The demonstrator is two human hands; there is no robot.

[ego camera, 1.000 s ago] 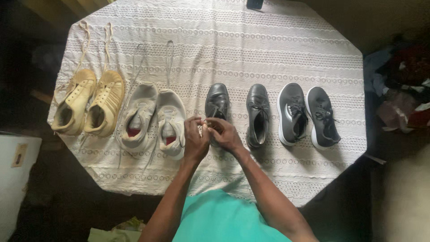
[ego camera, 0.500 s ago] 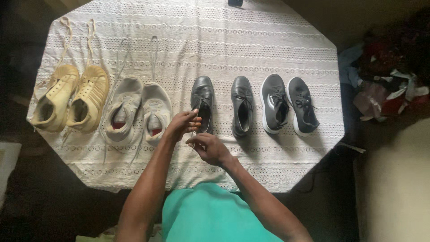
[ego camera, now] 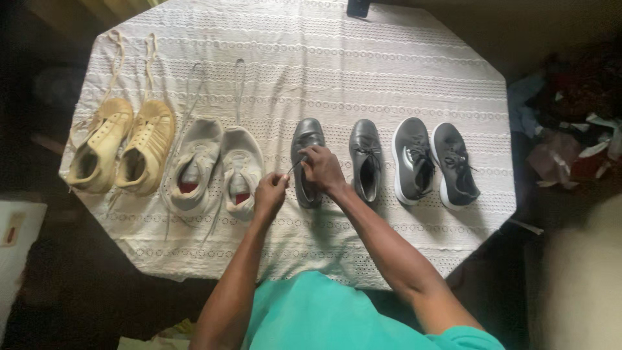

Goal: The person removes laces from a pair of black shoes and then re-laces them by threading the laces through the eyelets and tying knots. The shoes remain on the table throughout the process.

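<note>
Top: a teal short-sleeved shirt (ego camera: 311,314) is worn.
Sleeve: seen ending high on the right arm.
Forearms: left bare.
Hands: left hand (ego camera: 269,193) and right hand (ego camera: 322,168) ungloved.

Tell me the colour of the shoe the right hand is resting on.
Black. The shoe under the right hand is a glossy black dress shoe, seen in the head view.

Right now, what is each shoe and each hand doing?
Left black shoe: upright, lace being pulled.
Left hand: pinching the lace end.
Right hand: on the shoe's laces.
Other black shoe: laced.
Grey sneakers: laced.
Tan sneakers: laces loose.
Pale sneakers: laces loose.
</note>
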